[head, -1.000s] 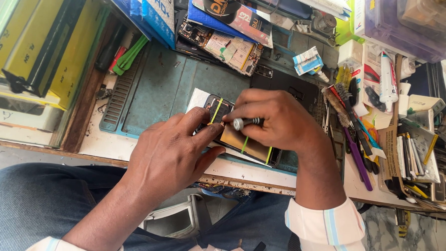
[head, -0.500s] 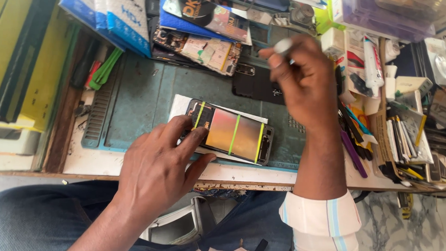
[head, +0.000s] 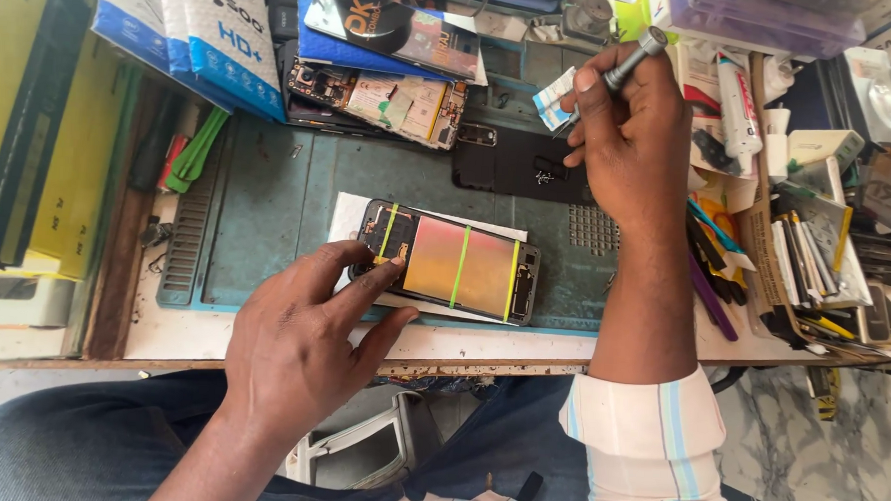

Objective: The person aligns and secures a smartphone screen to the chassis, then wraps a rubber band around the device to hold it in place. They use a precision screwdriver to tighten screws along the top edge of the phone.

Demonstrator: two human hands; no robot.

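An opened phone [head: 452,263] with a copper-coloured inner plate and green-yellow strips lies on a white sheet on the blue-green work mat [head: 287,204]. My left hand [head: 306,340] rests at the phone's left end, fingertips touching its corner. My right hand [head: 626,128] is raised at the back right of the mat and grips a small metal screwdriver [head: 629,60], its cap end pointing up. A black phone back cover [head: 514,163] lies on the mat just left of that hand.
Blue and white boxes [head: 200,29] and another opened phone [head: 382,97] sit along the back. Yellow boxes [head: 60,143] stack on the left. Pens, tools and small packets [head: 796,256] crowd the right side. A green pry tool [head: 198,150] lies left of the mat.
My right hand lifted off the phone with the screwdriver and moved up to the back right. My left hand stayed on the phone's left end.
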